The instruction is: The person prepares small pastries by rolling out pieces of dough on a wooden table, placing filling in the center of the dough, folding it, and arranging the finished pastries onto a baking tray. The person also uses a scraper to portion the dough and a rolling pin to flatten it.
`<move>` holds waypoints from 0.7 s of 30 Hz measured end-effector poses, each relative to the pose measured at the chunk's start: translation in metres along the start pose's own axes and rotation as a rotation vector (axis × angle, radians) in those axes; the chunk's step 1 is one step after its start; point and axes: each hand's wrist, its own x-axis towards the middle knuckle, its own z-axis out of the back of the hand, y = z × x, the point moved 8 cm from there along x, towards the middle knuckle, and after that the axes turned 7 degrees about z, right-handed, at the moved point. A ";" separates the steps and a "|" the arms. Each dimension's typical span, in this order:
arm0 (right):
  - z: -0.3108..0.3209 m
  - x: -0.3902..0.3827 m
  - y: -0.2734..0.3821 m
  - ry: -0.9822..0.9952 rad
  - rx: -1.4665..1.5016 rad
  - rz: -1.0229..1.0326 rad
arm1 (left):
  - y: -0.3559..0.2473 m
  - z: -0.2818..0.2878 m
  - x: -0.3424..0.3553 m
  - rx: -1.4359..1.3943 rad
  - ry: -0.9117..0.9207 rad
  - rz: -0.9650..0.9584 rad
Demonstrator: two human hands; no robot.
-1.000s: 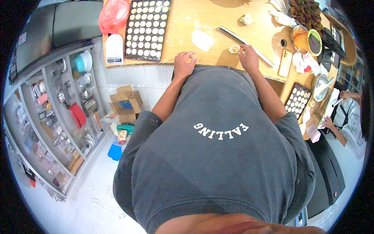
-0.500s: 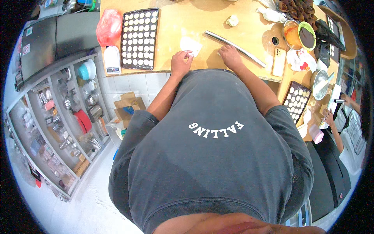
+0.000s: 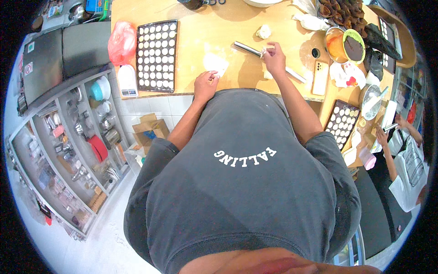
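Observation:
On the wooden table my left hand [image 3: 206,85] has its fingertips pressed together at the near edge of a white flat piece [image 3: 216,64], which looks like a scraper or sheet. My right hand [image 3: 275,60] is held over a metal rolling pin [image 3: 247,48] lying slantwise. A small pale bit, apparently dough, shows at the right fingertips. Another pale piece [image 3: 267,74] lies partly hidden under that hand. Beyond the pin sits a lump of dough [image 3: 263,31]. To the left is a dark tray [image 3: 176,55] holding rows of pale rounds.
Left of the tray are a red plastic bag [image 3: 122,43] and a white scale [image 3: 127,80]. At right lie a phone [image 3: 320,78], bowls with orange and dark contents [image 3: 353,47], and a second tray [image 3: 342,123]. A co-worker's hands [image 3: 382,136] hold a metal cylinder at far right.
My right hand has lifted away from the table's near part, up and over the rolling pin, with a pale bit at its fingertips. The left hand has barely moved. The view has shifted slightly.

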 end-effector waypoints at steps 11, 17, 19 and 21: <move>-0.002 0.098 0.006 -0.025 -0.313 0.187 | -0.013 0.007 0.023 -0.074 -0.021 0.056; -0.019 0.071 0.020 0.092 -0.712 0.474 | -0.003 0.008 0.008 -0.066 -0.027 0.094; -0.025 0.073 0.019 0.132 -0.755 0.460 | 0.001 0.007 -0.001 -0.100 -0.028 0.111; -0.031 0.082 0.021 0.168 -0.797 0.447 | 0.005 0.009 -0.005 -0.133 -0.031 0.125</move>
